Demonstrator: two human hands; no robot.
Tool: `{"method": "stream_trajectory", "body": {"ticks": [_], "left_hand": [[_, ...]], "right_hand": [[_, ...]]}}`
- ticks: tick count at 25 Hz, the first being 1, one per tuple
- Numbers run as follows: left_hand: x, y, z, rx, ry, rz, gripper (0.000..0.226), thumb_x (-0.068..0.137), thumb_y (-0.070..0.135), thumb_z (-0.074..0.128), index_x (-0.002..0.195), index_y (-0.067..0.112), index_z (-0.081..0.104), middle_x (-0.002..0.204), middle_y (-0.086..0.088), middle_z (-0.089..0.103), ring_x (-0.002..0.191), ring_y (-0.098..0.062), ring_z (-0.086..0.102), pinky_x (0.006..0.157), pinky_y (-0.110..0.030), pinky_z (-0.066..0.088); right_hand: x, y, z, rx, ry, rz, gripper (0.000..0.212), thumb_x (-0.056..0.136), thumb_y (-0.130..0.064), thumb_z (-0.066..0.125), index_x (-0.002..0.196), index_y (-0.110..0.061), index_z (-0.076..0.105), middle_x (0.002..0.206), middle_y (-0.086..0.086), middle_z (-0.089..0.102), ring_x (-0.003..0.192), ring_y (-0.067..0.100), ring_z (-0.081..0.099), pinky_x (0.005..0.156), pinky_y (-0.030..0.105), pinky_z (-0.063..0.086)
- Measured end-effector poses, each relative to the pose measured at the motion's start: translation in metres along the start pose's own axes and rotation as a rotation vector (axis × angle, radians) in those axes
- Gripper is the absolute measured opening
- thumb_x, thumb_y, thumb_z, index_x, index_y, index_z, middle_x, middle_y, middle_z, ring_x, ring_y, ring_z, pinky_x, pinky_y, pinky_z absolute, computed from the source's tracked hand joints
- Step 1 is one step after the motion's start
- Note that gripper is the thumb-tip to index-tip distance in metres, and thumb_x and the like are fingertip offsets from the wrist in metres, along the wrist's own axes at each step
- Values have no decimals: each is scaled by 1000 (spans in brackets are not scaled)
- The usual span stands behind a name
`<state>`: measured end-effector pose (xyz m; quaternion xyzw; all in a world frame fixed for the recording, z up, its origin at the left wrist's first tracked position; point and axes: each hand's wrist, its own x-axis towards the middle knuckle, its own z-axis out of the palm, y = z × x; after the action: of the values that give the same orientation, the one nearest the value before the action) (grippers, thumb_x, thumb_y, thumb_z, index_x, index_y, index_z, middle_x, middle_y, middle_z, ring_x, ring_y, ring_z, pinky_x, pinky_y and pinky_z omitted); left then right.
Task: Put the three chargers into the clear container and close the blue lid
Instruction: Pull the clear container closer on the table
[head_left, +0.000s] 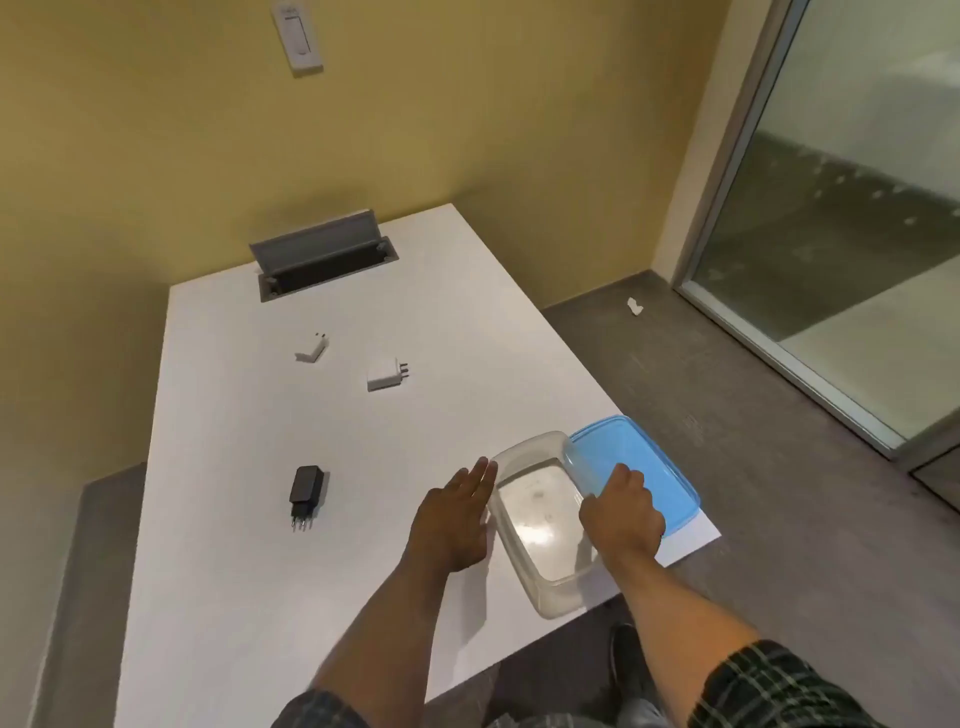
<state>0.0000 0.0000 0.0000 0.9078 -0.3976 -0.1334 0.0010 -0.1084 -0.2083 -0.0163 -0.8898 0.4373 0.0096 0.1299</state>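
Note:
The clear container (537, 525) stands empty near the table's right edge. The blue lid (644, 462) rests tilted against its far right rim, and my right hand (621, 514) grips the lid's near edge. My left hand (457, 512) lies flat and open against the container's left wall. A black charger (306, 491) lies to the left of my left hand, pins toward me. Two white chargers lie farther away: one (313, 348) at mid-table and one (387, 374) to its right.
The white table (234, 571) has an open grey cable hatch (324, 260) at its far end, by a yellow wall. The container's near corner overhangs the table's edge. Grey floor and a glass door lie to the right. A dark shoe (626, 660) shows under the table edge.

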Motion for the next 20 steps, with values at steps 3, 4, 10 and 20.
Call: {"method": "stream_trajectory", "body": {"ticks": [3,4,10,20], "left_hand": [[7,9,3,58,-113,17,81,98,39,47,163,25,1,171,6,-1,157,-23,18,112,-42,42],[8,11,5,70,-136,24,80,98,39,48,163,24,4,171,5,0,157,-24,20,112,-43,42],[11,17,13,14,-205,-32,81,96,39,52,163,22,10,171,4,1,155,-21,23,114,-44,41],[-4,-7,0,-119,-18,-211,64,107,44,24,164,18,7,171,-1,6,150,-22,36,113,-39,38]], "right_hand": [[0,8,-5,-2,-94,40,38,87,-34,59,118,-16,46,107,3,57,88,21,62,65,29,48],[0,10,-3,-8,-124,43,36,87,-34,59,117,-17,48,105,2,58,87,21,63,65,28,49],[6,20,-1,25,-238,-17,18,93,-35,59,105,-22,62,94,-1,68,83,17,65,77,32,57],[5,4,3,64,-250,-235,15,97,-24,53,92,-24,67,84,-6,67,78,15,64,67,26,48]]}}
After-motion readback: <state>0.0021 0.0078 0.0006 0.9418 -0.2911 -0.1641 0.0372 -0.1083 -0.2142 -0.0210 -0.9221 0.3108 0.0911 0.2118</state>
